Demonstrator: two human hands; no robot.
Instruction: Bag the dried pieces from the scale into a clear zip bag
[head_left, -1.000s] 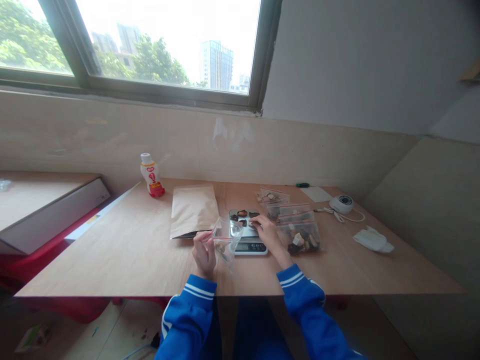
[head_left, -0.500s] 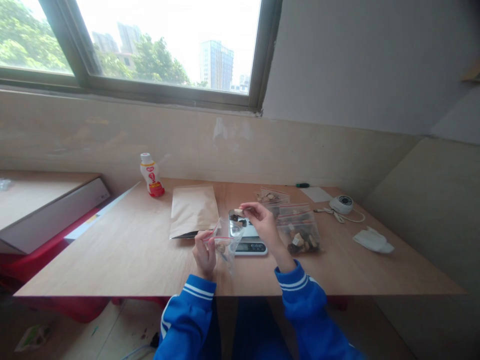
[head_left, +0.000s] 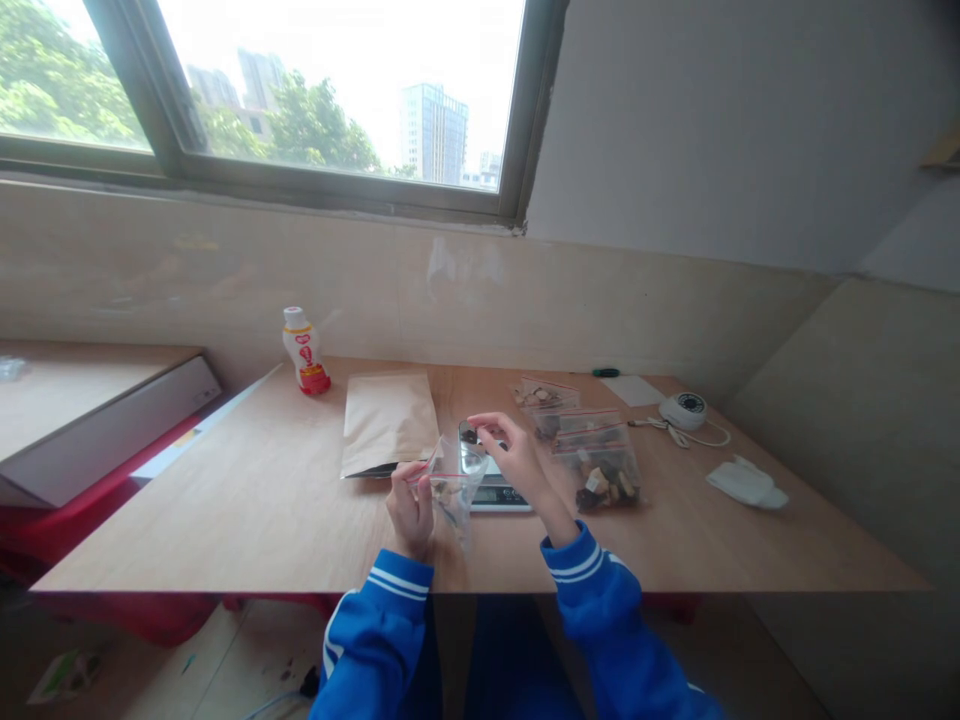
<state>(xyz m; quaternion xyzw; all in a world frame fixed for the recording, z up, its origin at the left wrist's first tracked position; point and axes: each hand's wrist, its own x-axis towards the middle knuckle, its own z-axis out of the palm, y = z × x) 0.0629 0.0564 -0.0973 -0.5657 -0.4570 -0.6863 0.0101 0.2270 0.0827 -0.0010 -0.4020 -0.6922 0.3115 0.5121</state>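
Note:
My left hand (head_left: 410, 508) pinches the rim of a clear zip bag (head_left: 456, 505), which has a red strip along its mouth and a few pale pieces inside. My right hand (head_left: 516, 458) is above the digital kitchen scale (head_left: 501, 498), its fingertips bent together over the tray. What lies between those fingertips is hidden. Dark and pale dried chunks (head_left: 469, 436) rest on the tray, partly covered by my hand. Just behind my left hand lies a brown kraft paper pouch (head_left: 390, 420).
Right of the scale are a zip bag of dried chunks (head_left: 606, 475) and another of pale slices (head_left: 541, 392). Farther right sit a white dome camera (head_left: 682, 408) with its cable and a crumpled white tissue (head_left: 746, 484). A drink bottle (head_left: 306, 352) stands at the back left.
My right hand has shifted slightly left and down over the scale tray. The pale piece it pinched before no longer shows in its fingers. My left hand keeps the bag in place.

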